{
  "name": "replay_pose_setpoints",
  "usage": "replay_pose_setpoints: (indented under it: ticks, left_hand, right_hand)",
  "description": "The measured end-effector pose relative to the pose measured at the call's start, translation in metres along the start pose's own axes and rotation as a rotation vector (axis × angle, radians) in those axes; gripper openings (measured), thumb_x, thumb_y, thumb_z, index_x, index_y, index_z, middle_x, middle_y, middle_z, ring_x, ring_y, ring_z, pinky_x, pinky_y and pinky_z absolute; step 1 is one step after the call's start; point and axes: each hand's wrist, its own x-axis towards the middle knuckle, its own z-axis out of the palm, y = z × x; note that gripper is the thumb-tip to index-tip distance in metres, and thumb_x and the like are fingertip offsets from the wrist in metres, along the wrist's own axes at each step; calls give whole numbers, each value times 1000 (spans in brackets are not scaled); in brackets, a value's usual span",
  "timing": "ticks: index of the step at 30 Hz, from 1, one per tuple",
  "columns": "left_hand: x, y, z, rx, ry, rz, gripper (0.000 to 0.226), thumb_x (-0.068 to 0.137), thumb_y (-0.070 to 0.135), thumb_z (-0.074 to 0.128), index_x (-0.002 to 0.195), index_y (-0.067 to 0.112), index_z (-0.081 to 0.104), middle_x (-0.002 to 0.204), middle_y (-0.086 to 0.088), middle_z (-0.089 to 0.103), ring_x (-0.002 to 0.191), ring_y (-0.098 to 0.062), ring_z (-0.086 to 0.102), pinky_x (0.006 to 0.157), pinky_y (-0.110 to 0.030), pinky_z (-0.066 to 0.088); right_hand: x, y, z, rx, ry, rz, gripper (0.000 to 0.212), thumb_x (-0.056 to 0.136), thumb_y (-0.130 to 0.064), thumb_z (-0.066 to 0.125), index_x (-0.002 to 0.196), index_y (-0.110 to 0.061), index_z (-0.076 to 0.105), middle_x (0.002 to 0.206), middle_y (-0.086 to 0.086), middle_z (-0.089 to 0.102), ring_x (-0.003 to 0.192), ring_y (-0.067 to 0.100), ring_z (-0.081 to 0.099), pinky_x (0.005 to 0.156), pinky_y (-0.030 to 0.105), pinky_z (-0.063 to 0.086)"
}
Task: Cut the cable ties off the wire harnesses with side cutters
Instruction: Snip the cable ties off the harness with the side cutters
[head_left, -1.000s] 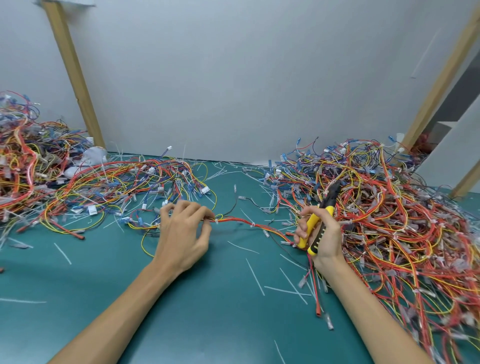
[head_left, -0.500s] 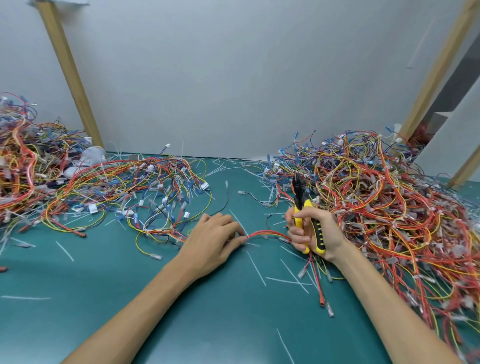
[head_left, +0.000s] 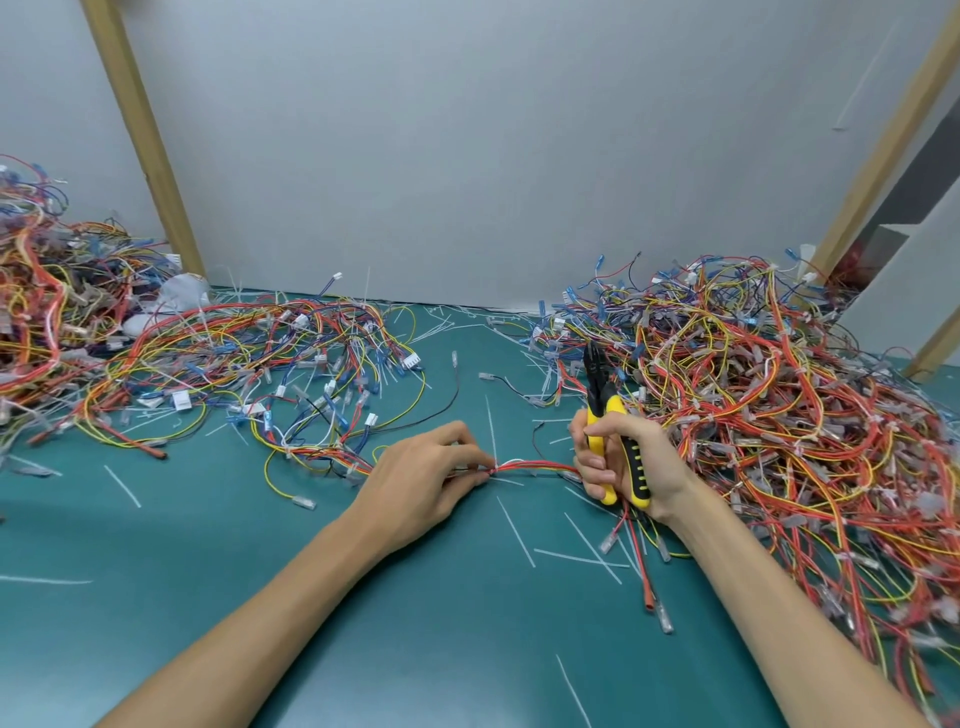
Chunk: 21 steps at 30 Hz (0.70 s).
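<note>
- Far-left heap (head_left: 36, 312): a dense tangle of red, yellow, orange and blue insulated wire, piled at the left edge of the desk.
- Left post (head_left: 140, 135): a square-section timber leaning against the smooth grey wall (head_left: 467, 156).
- Spread harnesses (head_left: 260, 353): looped wires lying flat and loose, with white plastic connectors and clear sleeved terminals.
- Desk (head_left: 208, 545): a matte teal mat.
- Left hand (head_left: 421, 483): palm down, with thumb and fingertips drawn narrow to pinch the red harness.
- Red harness (head_left: 535, 466): a slim bundle of red wires with one white strand. It is stretched just above the desk between the two hands.
- Cable tie (head_left: 492, 470): a small white band on the bundle at the left fingertips. A thin white strip meets it there; whether that is its tail cannot be told.
- Right hand (head_left: 649, 467): fingers curled round the side cutters. The harness runs into these fingers, and its ends emerge below the palm.
- Side cutters (head_left: 605, 410): yellow handles with black ribbed grips, held upright. The dark pointed jaws are up and clear of the harness.
- Loose strips (head_left: 514, 530): straight white plastic offcuts scattered on the mat.
- Right heap (head_left: 779, 415): the largest mound, mostly red and yellow wire, with many clear terminals.
- Right post (head_left: 883, 140): a matching timber, slanted.
</note>
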Motion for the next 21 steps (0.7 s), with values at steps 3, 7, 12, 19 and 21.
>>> replay_pose_setpoints:
  ticks: [3,7,12,19,21]
  left_hand:
    - [0,0,-2,-11,19,12,15,91,25,65,103,29,74,96,14,61,72,-14,60,61,-33,48]
    - [1,0,-1,4,-15,19,16,96,21,57,108,23,69,106,8,58,84,-19,60,70,-37,50]
    - [3,-2,1,6,-31,15,27,98,11,49,115,26,62,118,6,53,94,-24,56,77,-40,47]
    - [2,-5,-9,8,144,126,45,83,-11,59,112,19,74,102,-1,69,77,-29,61,65,-40,51]
    - [2,-5,-9,-14,193,143,44,81,-13,62,110,18,74,100,0,70,74,-27,60,65,-38,50]
  right_hand:
    - [0,0,2,5,0,-5,23,66,-29,66,76,-12,55,58,2,34,45,14,29,45,26,35]
    - [1,1,3,-6,7,-9,23,67,-29,66,77,-11,55,58,3,35,45,14,30,45,26,35]
    - [-1,-1,3,24,-20,4,22,68,-27,65,78,-10,55,60,4,36,45,15,31,45,28,38]
    - [-6,-9,26,-338,163,-258,33,78,-24,56,106,-19,73,55,12,47,49,24,51,50,25,46]
    - [-5,-8,37,-461,167,-271,31,76,-27,62,104,-22,74,52,8,49,49,19,50,51,29,47]
